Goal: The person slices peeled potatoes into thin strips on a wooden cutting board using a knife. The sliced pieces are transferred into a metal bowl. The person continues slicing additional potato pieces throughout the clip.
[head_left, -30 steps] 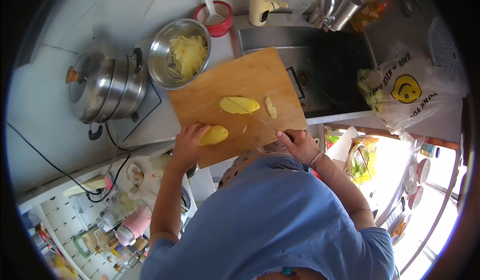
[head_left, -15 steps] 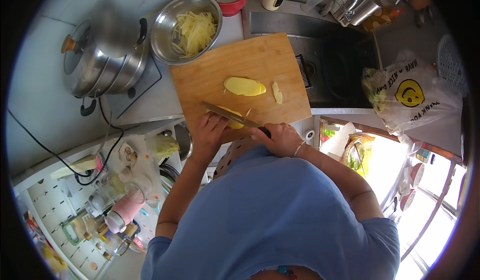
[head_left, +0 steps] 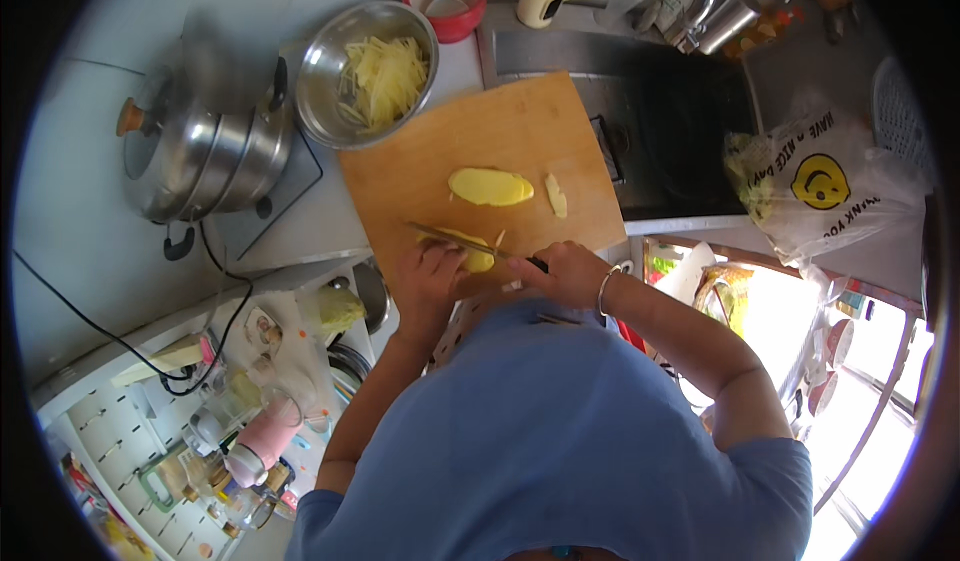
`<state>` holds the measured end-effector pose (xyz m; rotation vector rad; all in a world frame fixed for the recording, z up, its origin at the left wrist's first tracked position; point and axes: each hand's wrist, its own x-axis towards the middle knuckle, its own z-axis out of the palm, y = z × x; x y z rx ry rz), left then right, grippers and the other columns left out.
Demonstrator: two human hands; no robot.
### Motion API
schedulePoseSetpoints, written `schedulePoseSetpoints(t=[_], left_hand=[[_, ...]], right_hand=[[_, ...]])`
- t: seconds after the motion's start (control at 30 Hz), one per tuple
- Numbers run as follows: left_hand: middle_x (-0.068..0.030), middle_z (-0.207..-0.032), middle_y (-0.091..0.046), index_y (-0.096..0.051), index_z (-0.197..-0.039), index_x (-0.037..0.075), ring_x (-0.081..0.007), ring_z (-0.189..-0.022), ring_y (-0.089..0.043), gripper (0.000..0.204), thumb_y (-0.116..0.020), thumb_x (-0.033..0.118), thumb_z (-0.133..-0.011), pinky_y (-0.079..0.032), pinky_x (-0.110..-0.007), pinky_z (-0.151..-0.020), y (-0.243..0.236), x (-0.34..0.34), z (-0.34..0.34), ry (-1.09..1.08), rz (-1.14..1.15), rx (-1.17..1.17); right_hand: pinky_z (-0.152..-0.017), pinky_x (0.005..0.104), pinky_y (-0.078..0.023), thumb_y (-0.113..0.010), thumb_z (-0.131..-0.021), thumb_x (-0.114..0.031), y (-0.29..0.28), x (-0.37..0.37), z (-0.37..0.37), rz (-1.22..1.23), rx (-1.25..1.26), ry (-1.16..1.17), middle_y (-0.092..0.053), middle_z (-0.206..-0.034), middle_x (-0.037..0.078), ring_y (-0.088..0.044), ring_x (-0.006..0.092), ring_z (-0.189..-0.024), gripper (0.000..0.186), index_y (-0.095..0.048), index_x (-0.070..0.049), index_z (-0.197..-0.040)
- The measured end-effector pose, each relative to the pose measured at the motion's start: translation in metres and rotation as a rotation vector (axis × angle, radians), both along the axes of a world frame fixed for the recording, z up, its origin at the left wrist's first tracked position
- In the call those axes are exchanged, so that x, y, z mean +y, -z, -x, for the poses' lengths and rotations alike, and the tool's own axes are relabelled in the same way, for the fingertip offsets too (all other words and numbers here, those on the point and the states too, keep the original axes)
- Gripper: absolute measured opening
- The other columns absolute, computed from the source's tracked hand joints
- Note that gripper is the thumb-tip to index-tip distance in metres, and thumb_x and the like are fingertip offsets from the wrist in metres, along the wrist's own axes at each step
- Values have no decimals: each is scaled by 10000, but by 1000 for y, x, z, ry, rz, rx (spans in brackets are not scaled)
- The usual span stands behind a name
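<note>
On the wooden cutting board [head_left: 530,111], my left hand [head_left: 428,279] has its curled fingers on a yellow potato piece [head_left: 478,259] near the board's front edge. My right hand [head_left: 568,276] grips a kitchen knife [head_left: 450,236] by its dark handle. The blade crosses the potato piece beside my left fingertips; how deep it sits in the piece I cannot tell. Farther up the board lie a flat oval potato slice [head_left: 490,187] and, to its right, a narrow sliver [head_left: 555,196]. Cut potato shreds [head_left: 385,79] fill part of a steel bowl [head_left: 313,86] at the board's far left corner.
A steel steamer pot [head_left: 210,161] stands left. Behind the bowl is a red bowl [head_left: 468,23] with a white spoon. The sink [head_left: 680,111] lies right of the board, beyond it a plastic bag [head_left: 830,176]. Shelves with a pink bottle [head_left: 265,441] are lower left.
My right hand has shifted slightly right with the knife, and the blade shows thinner, more edge-on. My left hand keeps its hold on the potato piece. The whole view has shifted a little.
</note>
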<state>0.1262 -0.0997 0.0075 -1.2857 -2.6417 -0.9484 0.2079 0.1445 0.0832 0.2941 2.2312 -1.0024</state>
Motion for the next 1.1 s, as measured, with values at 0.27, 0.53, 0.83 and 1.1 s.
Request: schedulePoseSetpoints(t=[0.27, 0.53, 0.83, 1.1], left_hand=[[-73, -1123, -699, -729, -1049, 74, -326, -1103, -647, 373, -824, 88, -688, -525, -425, -944, -3, -2, -2, -25, 12, 46], [-74, -1122, -709, -745, -1067, 79, -322, -1117, -642, 378, -826, 84, -699, -513, -428, -965, -3, 0, -7, -90, 61, 11], [-38, -1130, -698, -733, -1072, 108, -303, -1173, -625, 355, -819, 99, -727, -496, -438, -968, 0, -2, -10, -105, 44, -31], [-33, -1153, -687, -707, -1045, 109, -298, -1184, -618, 294, -799, 127, -766, -488, -439, -985, 2, -2, -9, -99, 35, -15]], right_hand=[[-878, 492, -561, -474, -1064, -610, 26, -13, 21, -60, 57, -31, -747, -907, 258, -715, 451, -927, 644, -784, -46, -1082], [-938, 535, -542, -413, -1058, -653, 1, -5, -3, 45, 91, -18, -741, -986, 283, -702, 471, -981, 673, -785, -96, -1117], [-932, 509, -544, -412, -1053, -673, 26, -5, 6, 73, -7, -32, -734, -992, 297, -703, 464, -987, 724, -792, -57, -1048], [-946, 513, -536, -433, -1053, -650, 48, -25, 27, -36, 79, -44, -739, -998, 279, -699, 463, -1002, 731, -770, -4, -1002]])
